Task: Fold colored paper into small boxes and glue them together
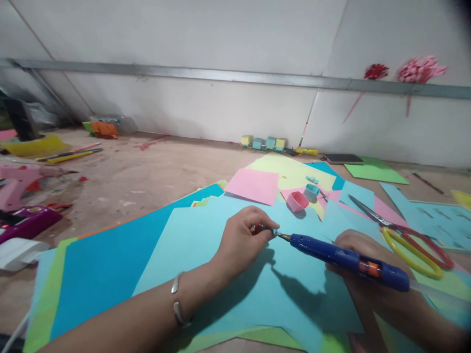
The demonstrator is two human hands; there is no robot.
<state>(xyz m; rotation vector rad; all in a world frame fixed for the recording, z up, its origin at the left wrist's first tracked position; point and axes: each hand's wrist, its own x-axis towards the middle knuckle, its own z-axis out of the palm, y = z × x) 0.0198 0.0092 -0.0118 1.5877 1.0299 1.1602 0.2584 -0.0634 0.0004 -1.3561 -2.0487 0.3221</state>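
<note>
My left hand is closed in a pinch on a small piece, mostly hidden by the fingers; a bit of light blue shows at the fingertips. My right hand grips a blue hot glue gun, its glue stick coming out at the back. The metal nozzle points left and meets or nearly meets the pinched piece. Both hands are over a light blue paper sheet. Beyond them sit a small pink folded paper box and a light blue one.
Scissors with red and yellow handles lie beside my right hand. A pink sheet is behind my left hand. At the left are a pink glue gun and a white plug adapter. Small paper cubes stand by the wall.
</note>
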